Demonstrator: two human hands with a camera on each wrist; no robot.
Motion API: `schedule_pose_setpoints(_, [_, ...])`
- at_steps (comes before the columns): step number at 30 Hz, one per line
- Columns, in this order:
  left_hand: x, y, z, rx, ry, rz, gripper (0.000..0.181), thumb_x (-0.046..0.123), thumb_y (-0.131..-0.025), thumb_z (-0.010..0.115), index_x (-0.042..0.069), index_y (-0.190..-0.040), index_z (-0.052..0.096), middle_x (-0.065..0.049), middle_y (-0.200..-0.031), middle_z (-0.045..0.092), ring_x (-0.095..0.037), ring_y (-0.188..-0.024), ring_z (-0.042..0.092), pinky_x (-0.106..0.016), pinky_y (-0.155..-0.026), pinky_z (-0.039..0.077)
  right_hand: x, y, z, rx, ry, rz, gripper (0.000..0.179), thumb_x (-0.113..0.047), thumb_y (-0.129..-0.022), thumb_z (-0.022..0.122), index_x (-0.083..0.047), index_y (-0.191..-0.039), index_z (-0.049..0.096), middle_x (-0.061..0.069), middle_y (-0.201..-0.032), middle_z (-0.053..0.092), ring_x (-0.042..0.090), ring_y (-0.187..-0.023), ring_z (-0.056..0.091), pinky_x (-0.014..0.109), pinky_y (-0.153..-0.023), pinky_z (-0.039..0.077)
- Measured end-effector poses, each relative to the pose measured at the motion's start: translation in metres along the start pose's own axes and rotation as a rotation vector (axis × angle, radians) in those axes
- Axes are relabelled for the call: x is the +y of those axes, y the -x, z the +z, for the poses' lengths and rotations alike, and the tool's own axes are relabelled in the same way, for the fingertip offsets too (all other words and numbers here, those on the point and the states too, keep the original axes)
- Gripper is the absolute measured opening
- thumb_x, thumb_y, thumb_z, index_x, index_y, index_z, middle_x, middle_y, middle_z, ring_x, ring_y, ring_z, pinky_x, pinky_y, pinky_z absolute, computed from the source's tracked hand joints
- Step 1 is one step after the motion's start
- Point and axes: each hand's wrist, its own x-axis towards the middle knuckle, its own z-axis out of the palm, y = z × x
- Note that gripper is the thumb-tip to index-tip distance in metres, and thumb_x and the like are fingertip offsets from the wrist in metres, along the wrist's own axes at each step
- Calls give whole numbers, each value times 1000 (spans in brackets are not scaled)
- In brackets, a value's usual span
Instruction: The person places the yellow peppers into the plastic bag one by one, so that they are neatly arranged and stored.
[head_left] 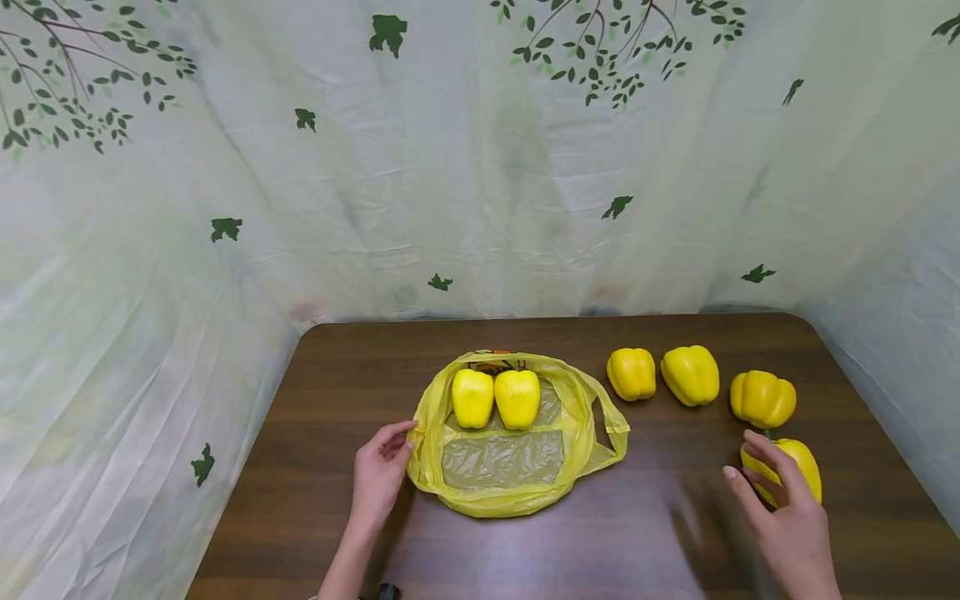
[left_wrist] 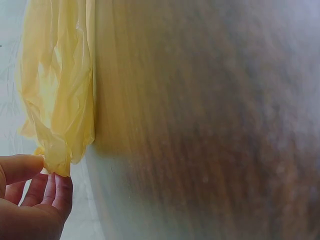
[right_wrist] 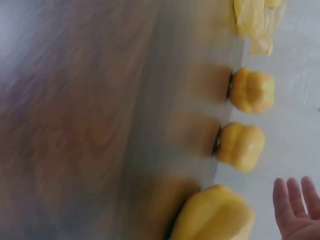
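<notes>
A yellow plastic bag (head_left: 502,504) lies spread on the table with its mouth facing up. Inside its far half, two yellow bell peppers (head_left: 472,400) sit side by side. My left hand (head_left: 381,471) pinches the bag's left rim between thumb and fingertips; in the left wrist view the gathered plastic (left_wrist: 60,155) shows between them. Over at the right, my right hand (head_left: 791,521) is held with fingers apart, partly covering the nearest bell pepper (head_left: 808,471). Whether it touches that pepper cannot be told. The right wrist view shows the fingers (right_wrist: 282,202) extended.
Three more yellow bell peppers stand on the brown table (head_left: 352,367): one right of the bag (head_left: 631,374), one beside it (head_left: 690,376) and one farther right (head_left: 762,399). A bag handle (head_left: 617,429) sticks out rightward. Leaf-patterned curtains (head_left: 465,208) enclose the table.
</notes>
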Motion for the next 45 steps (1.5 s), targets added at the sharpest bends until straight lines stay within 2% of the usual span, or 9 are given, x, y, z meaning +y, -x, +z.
schedule_pose_setpoints(4, [0, 1, -1, 5, -10, 2, 25, -18, -85, 59, -12, -109, 67, -26, -102, 67, -35, -92, 62, -23, -78, 52, 6, -1, -6, 76, -1, 2, 59, -3, -85, 75, -20, -138, 57, -1, -129, 56, 2, -112, 51, 5, -84, 41])
schedule_pose_setpoints(9, [0, 1, -1, 7, -7, 6, 26, -18, -85, 59, -12, -109, 68, -26, -102, 67, -36, -92, 62, -24, -78, 52, 16, -4, -16, 139, 31, -70, 59, 6, -81, 76, -15, -134, 60, 0, -131, 57, 1, -113, 50, 5, -85, 40])
schedule_pose_setpoints(14, [1, 1, -1, 5, -6, -2, 25, -18, -86, 59, -12, -109, 67, -26, -103, 67, -36, -93, 62, -24, -78, 52, 26, -8, -24, 177, 117, -98, 56, 2, -82, 77, -12, -134, 60, 0, -136, 56, -4, -120, 44, 7, -96, 32])
schedule_pose_setpoints(18, [1, 1, -1, 3, -7, -1, 25, -18, -86, 59, -12, -109, 67, -26, -103, 67, -36, -93, 62, -23, -77, 52, 30, -11, -30, 180, 167, -124, 55, 3, -80, 78, -6, -131, 61, 6, -140, 54, 12, -128, 43, 13, -103, 24])
schedule_pose_setpoints(21, [1, 1, -1, 4, -2, 6, 25, -18, -86, 59, -12, -109, 67, -26, -103, 66, -37, -93, 62, -22, -77, 52, 33, -14, -35, 150, 175, -116, 55, 4, -79, 78, -2, -131, 60, 13, -142, 51, 31, -130, 42, 30, -112, 23])
schedule_pose_setpoints(25, [2, 1, -1, 4, -11, 4, 25, -18, -86, 59, -12, -108, 67, -26, -104, 66, -37, -93, 62, -23, -77, 52, 39, -18, -40, 63, 213, -44, 57, -8, -86, 75, 1, -137, 52, 21, -148, 41, 48, -131, 34, 62, -110, 20])
schedule_pose_setpoints(27, [1, 1, -1, 4, -18, 11, 25, -18, -86, 59, -12, -108, 67, -26, -104, 66, -35, -93, 62, -23, -77, 52, 43, -22, -43, 8, 236, 6, 63, -17, -91, 72, 2, -143, 44, 27, -151, 34, 53, -131, 31, 69, -105, 19])
schedule_pose_setpoints(35, [-34, -6, 0, 23, -15, 3, 27, -15, -87, 61, -4, -109, 71, -18, -104, 69, -26, -92, 63, -18, -77, 50, 50, -34, -46, -193, 241, 336, 97, -50, -95, 57, 6, -153, 3, 37, -154, 11, 57, -134, 20, 70, -103, 20])
schedule_pose_setpoints(45, [-38, -7, 0, 31, -11, 22, 27, -15, -86, 61, -2, -108, 71, -18, -103, 69, -24, -90, 64, -17, -76, 50, 56, -39, -44, -261, 263, 430, 100, -59, -94, 53, 6, -153, 6, 37, -152, 15, 55, -124, 29, 71, -98, 29])
